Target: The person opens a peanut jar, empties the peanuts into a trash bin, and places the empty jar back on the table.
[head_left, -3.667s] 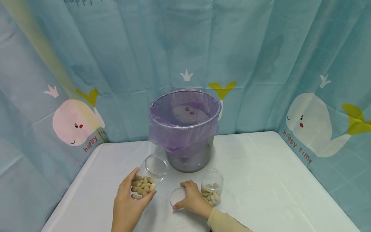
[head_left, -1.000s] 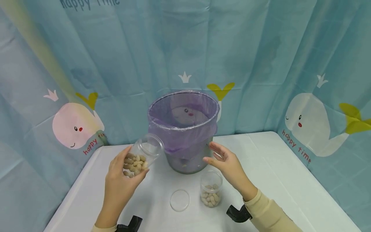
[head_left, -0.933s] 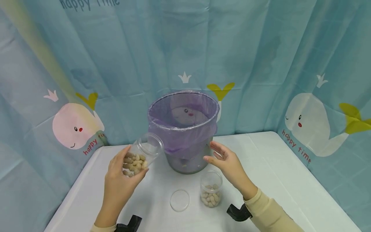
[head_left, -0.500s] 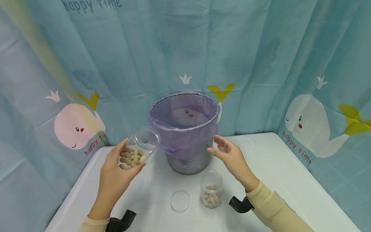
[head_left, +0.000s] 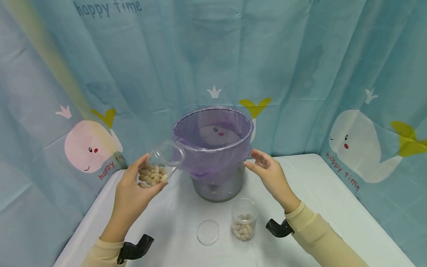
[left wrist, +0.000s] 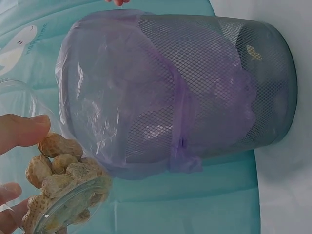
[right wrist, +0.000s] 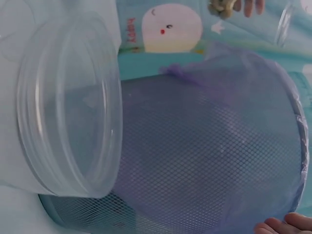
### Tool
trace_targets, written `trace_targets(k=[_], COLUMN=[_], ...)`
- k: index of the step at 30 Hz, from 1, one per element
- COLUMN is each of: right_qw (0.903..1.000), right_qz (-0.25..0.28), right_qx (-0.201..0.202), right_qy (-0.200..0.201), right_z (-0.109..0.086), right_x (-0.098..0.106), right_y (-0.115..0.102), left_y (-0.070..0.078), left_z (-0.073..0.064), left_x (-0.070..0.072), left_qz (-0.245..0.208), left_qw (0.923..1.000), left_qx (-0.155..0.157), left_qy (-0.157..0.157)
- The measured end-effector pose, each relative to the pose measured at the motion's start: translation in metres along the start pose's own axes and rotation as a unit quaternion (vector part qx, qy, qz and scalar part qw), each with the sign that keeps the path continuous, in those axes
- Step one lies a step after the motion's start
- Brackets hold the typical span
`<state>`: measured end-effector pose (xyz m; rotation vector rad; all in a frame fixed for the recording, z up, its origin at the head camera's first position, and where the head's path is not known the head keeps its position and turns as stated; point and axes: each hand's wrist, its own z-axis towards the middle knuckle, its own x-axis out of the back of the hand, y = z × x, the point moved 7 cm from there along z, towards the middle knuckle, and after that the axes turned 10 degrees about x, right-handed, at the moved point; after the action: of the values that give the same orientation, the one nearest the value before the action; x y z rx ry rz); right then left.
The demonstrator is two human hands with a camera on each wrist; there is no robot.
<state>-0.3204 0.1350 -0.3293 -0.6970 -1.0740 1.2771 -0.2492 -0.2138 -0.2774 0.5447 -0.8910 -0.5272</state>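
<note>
My left hand grips a clear plastic jar with peanuts in its lower part. The jar is raised off the table and tilted, its uncovered mouth near the left rim of the mesh bin. In the left wrist view the peanuts gather toward the jar's base. My right hand holds nothing; its relaxed fingers are right at the bin's right side, near the purple liner. Below it a second clear jar, uncovered, stands upright with pale nuts inside.
A clear round lid lies flat on the white table, left of the standing jar. The bin stands at the back of the table, close to the blue curtain. Black wrist cameras are strapped to both arms.
My right hand has let go of the lid, which stays on the table, and moved up to the bin's right side. My left hand has lifted the jar up and left toward the bin's rim.
</note>
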Motion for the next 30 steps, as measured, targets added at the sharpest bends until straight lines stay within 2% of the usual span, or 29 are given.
trace_targets(k=[5, 11, 16, 21, 30], right_qw=[0.9999, 0.9996, 0.9989, 0.9977, 0.9964], right_qz=[0.002, -0.01, -0.029, -0.038, -0.06], right_qx=[0.009, 0.021, 0.028, 0.04, 0.048], right_qy=[0.008, 0.016, 0.026, 0.039, 0.036], right_z=[0.006, 0.018, 0.029, 0.039, 0.059], right_x=[0.004, 0.008, 0.013, 0.018, 0.028], right_y=[-0.004, -0.007, -0.011, -0.018, -0.027], left_y=[0.002, 0.006, 0.011, 0.019, 0.026], left_z=[0.006, 0.016, 0.026, 0.034, 0.048], left_x=[0.005, 0.009, 0.007, 0.004, 0.002], left_qz=[-0.002, 0.002, -0.013, -0.015, -0.013], left_qw=[0.9998, 0.9998, 0.9999, 0.9997, 0.9994], left_qx=[-0.02, -0.017, -0.005, -0.018, -0.03], left_qy=[0.008, 0.007, -0.006, -0.008, -0.01])
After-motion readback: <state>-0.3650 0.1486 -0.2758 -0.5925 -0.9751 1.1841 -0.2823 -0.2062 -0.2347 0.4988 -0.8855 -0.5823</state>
